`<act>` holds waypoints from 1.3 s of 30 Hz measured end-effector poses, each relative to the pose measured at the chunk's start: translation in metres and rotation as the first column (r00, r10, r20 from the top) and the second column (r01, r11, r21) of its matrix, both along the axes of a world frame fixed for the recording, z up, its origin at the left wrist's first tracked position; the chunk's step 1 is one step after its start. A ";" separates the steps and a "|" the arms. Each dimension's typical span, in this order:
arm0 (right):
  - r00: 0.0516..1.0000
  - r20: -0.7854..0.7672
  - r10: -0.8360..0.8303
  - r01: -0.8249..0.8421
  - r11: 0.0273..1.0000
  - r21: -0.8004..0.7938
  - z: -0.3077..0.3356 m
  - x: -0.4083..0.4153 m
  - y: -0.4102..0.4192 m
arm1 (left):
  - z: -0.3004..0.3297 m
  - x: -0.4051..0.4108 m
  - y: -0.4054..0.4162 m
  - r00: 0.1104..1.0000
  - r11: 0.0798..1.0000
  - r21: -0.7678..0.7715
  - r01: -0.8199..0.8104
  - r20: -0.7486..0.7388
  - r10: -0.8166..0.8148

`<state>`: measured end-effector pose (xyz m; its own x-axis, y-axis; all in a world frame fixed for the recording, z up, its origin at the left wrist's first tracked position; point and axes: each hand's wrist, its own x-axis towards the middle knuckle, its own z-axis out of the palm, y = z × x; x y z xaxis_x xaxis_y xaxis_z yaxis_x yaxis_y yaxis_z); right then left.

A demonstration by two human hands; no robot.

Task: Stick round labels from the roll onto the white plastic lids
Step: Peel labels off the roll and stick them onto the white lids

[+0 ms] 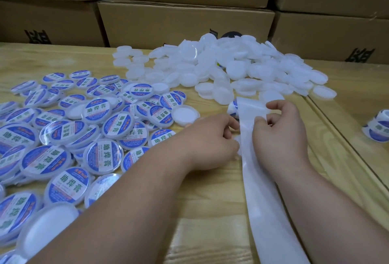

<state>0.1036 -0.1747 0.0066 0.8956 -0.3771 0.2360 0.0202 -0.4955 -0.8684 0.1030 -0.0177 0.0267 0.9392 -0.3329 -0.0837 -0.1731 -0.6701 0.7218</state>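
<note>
Label strip [250,129]: a white backing strip runs from the near edge of the counter [210,200] up between both hands to a curled end at mid-counter, where blue print shows on its underside.
Right grip [280,129]: fingers curled; fingertips and thumb pinch the right edge of the strip.
Left grip [212,137]: fingers curled at the left edge of the strip; whether they hold a label or a lid cannot be told, since the fingertips hide it.
Plain lids [227,68]: a loose heap of white plastic lids at the far middle of the counter, spreading toward the right edge.
Labelled lids [69,133]: a spread pile on the left half of the counter, each bearing a round blue-and-white label with green characters; a few unlabelled lids lie among them.
Second label roll [376,127]: at the right edge, on the adjoining surface.
Cardboard boxes [185,21]: stacked along the far edge behind the counter.
</note>
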 end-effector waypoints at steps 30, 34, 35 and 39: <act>0.998 0.018 -0.062 0.059 0.989 0.133 -0.001 0.004 -0.006 | -0.013 0.004 -0.011 0.890 0.681 -0.629 -0.376 -0.039 0.455; 0.999 0.037 0.029 -0.034 0.987 0.155 0.000 0.002 -0.006 | -0.012 0.003 -0.010 0.905 0.690 -0.630 -0.356 -0.049 0.422; 0.996 0.035 0.085 -0.089 0.984 0.153 0.000 0.001 -0.005 | -0.012 0.003 -0.010 0.909 0.689 -0.633 -0.353 -0.056 0.414; 0.954 0.025 0.300 -0.300 0.942 0.153 0.004 -0.005 0.006 | -0.008 0.006 -0.009 0.915 0.645 -0.681 -0.348 -0.097 0.392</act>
<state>0.0982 -0.1686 0.0103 0.9725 -0.1225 0.1981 0.1488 -0.3277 -0.9330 0.1086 -0.0269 0.0183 0.9923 0.0984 0.0750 -0.0727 -0.0261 0.9970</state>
